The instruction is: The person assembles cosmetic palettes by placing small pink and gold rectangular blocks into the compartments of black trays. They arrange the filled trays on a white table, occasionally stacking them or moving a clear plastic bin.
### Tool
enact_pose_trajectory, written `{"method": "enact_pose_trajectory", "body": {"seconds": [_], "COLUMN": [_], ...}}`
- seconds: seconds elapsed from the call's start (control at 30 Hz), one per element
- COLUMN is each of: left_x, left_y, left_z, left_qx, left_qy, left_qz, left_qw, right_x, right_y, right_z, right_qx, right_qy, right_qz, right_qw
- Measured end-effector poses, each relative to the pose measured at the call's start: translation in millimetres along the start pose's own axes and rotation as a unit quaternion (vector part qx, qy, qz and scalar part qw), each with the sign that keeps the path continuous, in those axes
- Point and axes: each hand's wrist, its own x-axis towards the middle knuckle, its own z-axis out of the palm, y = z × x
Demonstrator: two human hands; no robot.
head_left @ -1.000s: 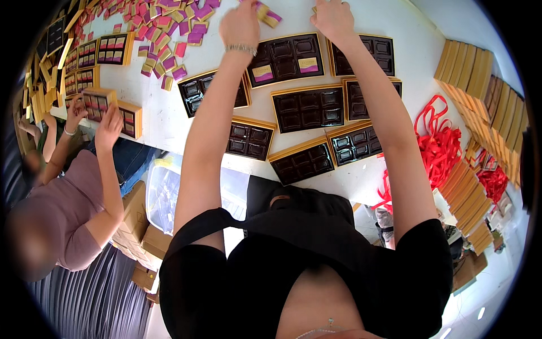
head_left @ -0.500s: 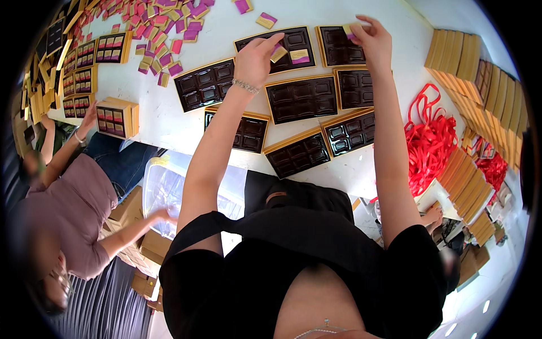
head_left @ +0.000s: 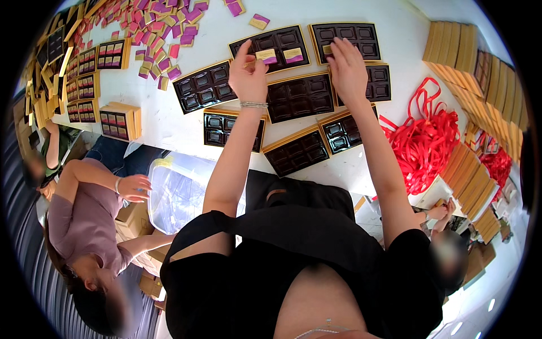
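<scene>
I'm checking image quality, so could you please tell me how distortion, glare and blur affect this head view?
Head view: strong fisheye, with a black rim around it and the white table edge bowed; small glare spots on the glossy dark brown compartment trays; left hand and right hand reasonably sharp; the faces are blurred.

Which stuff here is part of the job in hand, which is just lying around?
In hand:
- left hand holding a gold-and-pink wrapped piece
- right hand over the dark compartment trays
- loose wrapped pieces

Lying about:
- red ribbon pile
- stacked gold lids
- clear plastic bin
</scene>
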Motion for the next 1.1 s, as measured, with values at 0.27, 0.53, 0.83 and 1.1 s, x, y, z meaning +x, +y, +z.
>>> {"method": "enact_pose_trajectory", "body": {"seconds": [0.27, 0.53, 0.83, 1.1], "left_x": [-17, -27, 69, 185], "left_y": [-11, -16, 1, -31], "left_z": [6, -2, -15, 39], "left_qx": [0.261, 0.408, 0.371, 0.470], "left_qy": [-0.036, -0.175, -0.017, 0.005], "left_qz": [0.242, 0.324, 0.323, 0.113], "left_qw": [0.934, 0.835, 0.870, 0.875], "right_x": [24, 150, 107, 17], "right_y": [-22, -91, 5, 64], "right_z": [11, 102, 1, -15], "right_qx": [0.000, -0.004, 0.227, 0.188], "right_qy": [0.031, -0.166, -0.001, 0.039], "right_qz": [-0.066, -0.076, 0.232, 0.350], "right_qw": [0.997, 0.983, 0.946, 0.917]}}
